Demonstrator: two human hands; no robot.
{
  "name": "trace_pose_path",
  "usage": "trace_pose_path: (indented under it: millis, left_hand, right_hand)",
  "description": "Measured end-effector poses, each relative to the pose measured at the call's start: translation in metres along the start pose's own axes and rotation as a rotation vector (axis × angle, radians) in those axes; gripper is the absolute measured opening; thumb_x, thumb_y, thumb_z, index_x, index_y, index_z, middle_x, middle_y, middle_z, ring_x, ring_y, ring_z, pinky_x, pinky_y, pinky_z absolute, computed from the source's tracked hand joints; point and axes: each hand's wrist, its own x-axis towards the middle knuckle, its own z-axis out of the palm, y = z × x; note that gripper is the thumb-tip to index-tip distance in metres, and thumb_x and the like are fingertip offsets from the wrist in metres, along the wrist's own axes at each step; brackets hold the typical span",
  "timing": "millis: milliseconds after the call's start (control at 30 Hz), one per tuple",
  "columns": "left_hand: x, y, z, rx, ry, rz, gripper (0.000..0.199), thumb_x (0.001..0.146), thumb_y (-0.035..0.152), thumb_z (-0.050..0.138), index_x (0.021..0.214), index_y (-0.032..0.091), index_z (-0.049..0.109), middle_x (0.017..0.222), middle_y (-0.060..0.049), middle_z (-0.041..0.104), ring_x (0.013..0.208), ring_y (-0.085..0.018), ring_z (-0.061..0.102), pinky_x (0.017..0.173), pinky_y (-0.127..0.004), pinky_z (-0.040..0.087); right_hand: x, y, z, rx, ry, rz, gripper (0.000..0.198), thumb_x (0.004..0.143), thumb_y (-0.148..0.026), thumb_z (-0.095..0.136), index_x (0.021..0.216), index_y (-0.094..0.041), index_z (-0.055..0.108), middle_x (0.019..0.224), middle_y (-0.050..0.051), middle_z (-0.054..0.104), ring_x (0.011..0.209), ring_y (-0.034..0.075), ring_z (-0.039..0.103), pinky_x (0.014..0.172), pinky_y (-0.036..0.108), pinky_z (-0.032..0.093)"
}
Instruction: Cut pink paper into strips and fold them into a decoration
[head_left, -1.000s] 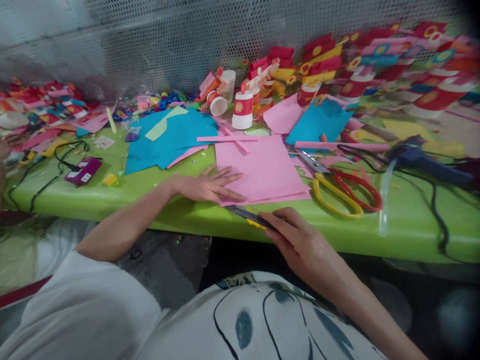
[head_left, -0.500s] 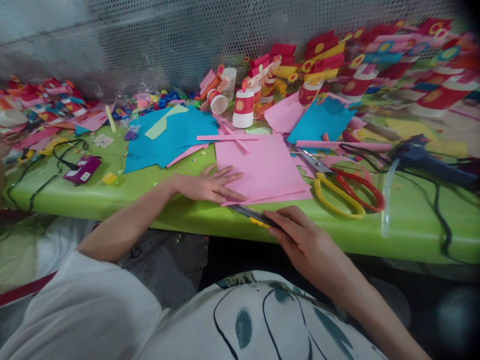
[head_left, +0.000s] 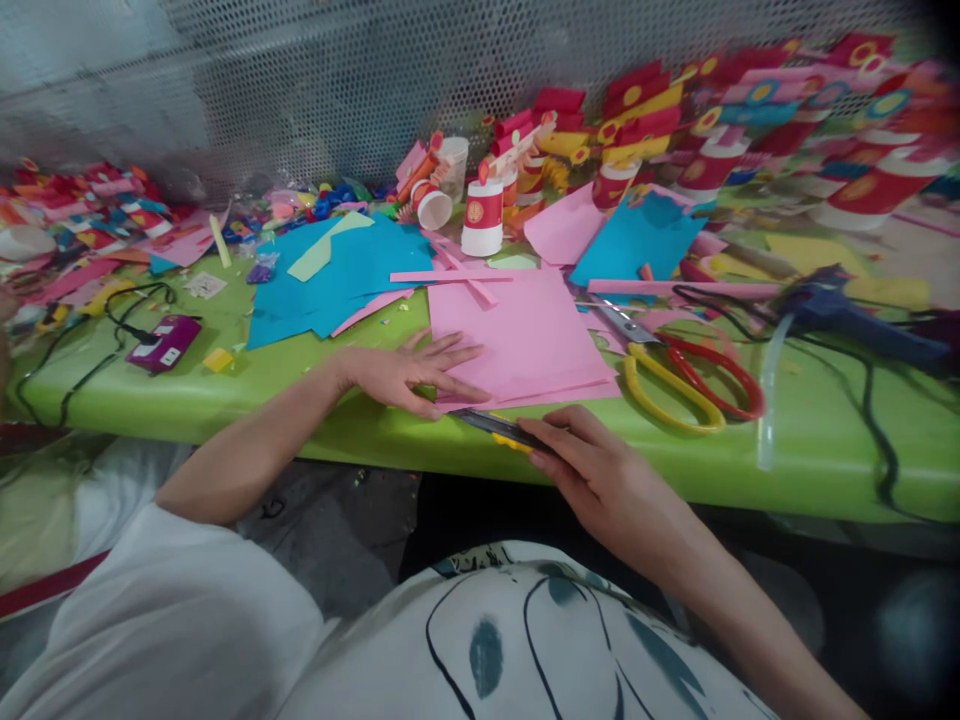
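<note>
My left hand [head_left: 416, 377] lies flat with fingers spread on the lower left part of the pink paper [head_left: 525, 335]. In my right hand [head_left: 600, 475] is a utility knife [head_left: 501, 428], black with a yellow part. The knife's front end meets the paper's near edge, close to my left fingertips; the blade tip itself I cannot make out. Two narrow pink paper strips [head_left: 450, 276] cross each other over the paper's far left corner. Scissors [head_left: 675, 385] with one yellow and one red handle rest just right of the paper.
Blue sheets [head_left: 352, 265] lie to the left, near a purple box with a cable [head_left: 165, 343]. At right are a blue glue gun [head_left: 862, 320] and a clear glue stick [head_left: 771, 390]. Decorated paper cups [head_left: 484, 215] stand along the mesh wall [head_left: 315, 100]. The green table's edge [head_left: 375, 445] is close.
My right hand and the knife have shifted slightly to the left along the paper's near edge. My left hand stays pressed on the paper. The whole view has moved a little.
</note>
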Motion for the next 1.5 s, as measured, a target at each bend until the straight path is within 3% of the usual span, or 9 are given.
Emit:
trace_pose_path:
  millis: [400,533,767,1033,1200,1367,1500]
  left_hand:
    - [0.002,0.002,0.000,0.011,-0.015,-0.021,0.060,0.096,0.046,0.059,0.153,0.046,0.040,0.173,0.006,-0.007,0.158,-0.035,-0.015,0.120,-0.061,-0.017]
    - [0.004,0.001,0.000,-0.049,0.010,-0.053,0.049,0.100,0.045,0.053,0.148,0.050,0.047,0.173,0.009,0.001,0.158,-0.035,-0.010,0.121,-0.062,-0.014]
    - [0.004,-0.002,0.004,-0.022,0.026,-0.029,0.047,0.101,0.047,0.050,0.148,0.052,0.045,0.173,0.011,-0.002,0.159,-0.033,-0.011,0.122,-0.060,-0.014]
    - [0.004,-0.001,0.002,-0.001,-0.013,-0.038,0.049,0.102,0.048,0.047,0.151,0.049,0.042,0.172,0.009,-0.008,0.158,-0.032,-0.016,0.120,-0.061,-0.016]
    - [0.003,-0.001,0.004,-0.028,0.011,-0.039,0.048,0.102,0.051,0.045,0.151,0.047,0.044,0.173,0.008,-0.006,0.158,-0.032,-0.016,0.121,-0.059,-0.017]
    - [0.000,0.004,0.010,-0.073,0.147,-0.032,0.051,0.101,0.056,0.048,0.149,0.040,0.051,0.174,0.003,0.010,0.160,-0.030,-0.005,0.123,-0.055,-0.016]
    - [-0.002,0.006,0.018,-0.151,0.314,-0.039,0.067,0.099,0.052,0.054,0.160,0.034,0.033,0.171,-0.003,0.025,0.160,-0.028,0.010,0.128,-0.051,-0.008]
  right_hand:
    - [0.000,-0.002,0.001,-0.083,0.023,-0.062,0.034,0.103,-0.023,0.049,0.132,-0.013,0.065,0.113,0.013,0.063,0.096,0.021,0.068,0.082,0.034,0.059]
    - [-0.001,-0.001,0.003,-0.067,0.022,-0.067,0.034,0.104,-0.023,0.048,0.132,-0.013,0.065,0.113,0.013,0.063,0.095,0.020,0.069,0.082,0.033,0.059]
    - [0.000,-0.001,0.003,-0.062,0.022,-0.067,0.034,0.103,-0.023,0.049,0.131,-0.013,0.065,0.115,0.013,0.063,0.096,0.021,0.068,0.082,0.035,0.060]
    - [-0.003,-0.002,0.006,0.060,0.012,-0.057,0.033,0.103,-0.023,0.049,0.131,-0.016,0.065,0.115,0.012,0.063,0.097,0.019,0.068,0.084,0.033,0.059]
    - [-0.012,-0.002,-0.004,0.137,-0.013,-0.004,0.032,0.103,-0.028,0.052,0.131,-0.024,0.066,0.116,0.009,0.063,0.099,0.018,0.068,0.084,0.028,0.059]
    - [-0.028,0.012,-0.024,0.054,0.178,0.084,0.033,0.100,-0.034,0.055,0.132,-0.030,0.065,0.119,0.008,0.062,0.106,0.020,0.066,0.088,0.029,0.057]
    - [-0.035,0.029,-0.042,-0.128,0.332,0.141,0.038,0.099,-0.034,0.056,0.136,-0.032,0.063,0.120,0.009,0.062,0.105,0.023,0.066,0.091,0.034,0.055]
